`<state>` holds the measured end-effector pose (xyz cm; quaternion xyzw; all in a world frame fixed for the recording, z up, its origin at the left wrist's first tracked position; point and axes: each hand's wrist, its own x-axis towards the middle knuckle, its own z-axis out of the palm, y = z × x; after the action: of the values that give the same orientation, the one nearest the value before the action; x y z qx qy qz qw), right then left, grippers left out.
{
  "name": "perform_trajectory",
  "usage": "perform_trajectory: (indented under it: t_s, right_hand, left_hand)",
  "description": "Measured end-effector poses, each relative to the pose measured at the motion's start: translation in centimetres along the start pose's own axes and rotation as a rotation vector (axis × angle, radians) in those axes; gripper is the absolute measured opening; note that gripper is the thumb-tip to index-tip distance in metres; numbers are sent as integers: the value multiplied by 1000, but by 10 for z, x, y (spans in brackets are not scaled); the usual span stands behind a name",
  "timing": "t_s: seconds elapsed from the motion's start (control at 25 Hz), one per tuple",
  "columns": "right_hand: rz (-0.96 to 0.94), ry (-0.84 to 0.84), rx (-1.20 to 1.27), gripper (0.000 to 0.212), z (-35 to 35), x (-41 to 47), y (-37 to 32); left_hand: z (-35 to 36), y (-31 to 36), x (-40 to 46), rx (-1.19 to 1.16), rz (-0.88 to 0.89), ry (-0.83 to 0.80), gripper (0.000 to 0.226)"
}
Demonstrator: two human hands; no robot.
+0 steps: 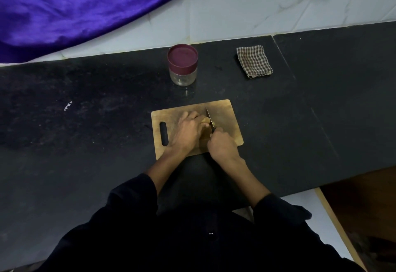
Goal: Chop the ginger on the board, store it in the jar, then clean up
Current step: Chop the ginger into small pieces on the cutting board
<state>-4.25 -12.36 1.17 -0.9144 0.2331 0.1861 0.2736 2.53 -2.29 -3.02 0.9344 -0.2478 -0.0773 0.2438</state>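
Dark sleeves [132, 203] nearest, forearms reaching to the board [225, 111]; ginger [206, 120] mid-board, pinned under left hand [188, 130] fingers; right hand [222, 143] clamped round knife [209, 117] handle, blade at the ginger's exposed end. Best kept: fingertips tucked back, thin even slices. Handle hidden; ginger mostly covered; jar [182, 66] lidded beyond, checked cloth [254, 61] to its right.

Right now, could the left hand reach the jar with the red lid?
Probably yes. Only bare black counter lies between the left hand and the jar, but that hand is pressing the ginger and would have to let go first.
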Motion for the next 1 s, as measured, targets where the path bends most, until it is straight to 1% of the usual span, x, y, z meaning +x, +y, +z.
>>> perform_trajectory:
  t_s: [0.16,0.24,0.36,0.48,0.6,0.76,1.0]
  right_hand:
    - [23,-29,9,17,9,-15,16]
    - [17,-52,10,19,9,-24,28]
    - [-9,-57,44,21,4,-26,37]
    - [-32,-37,69,22,2,-25,38]
    - [-58,4,89,24,3,-24,36]
    - [-80,10,105,24,3,-22,29]
    - [-84,7,101,24,5,-21,23]
  left_hand:
    - [-1,0,1,-50,-33,-1,32]
    - [-3,-1,2,-65,-35,-12,33]
    - [-9,-4,3,-121,-14,-55,29]
    - [-12,-9,5,-127,27,-87,25]
    - [-10,-9,2,-159,25,-46,23]
    - [-4,-7,-6,-152,6,48,24]
    - [1,-7,-10,-115,-3,81,29]
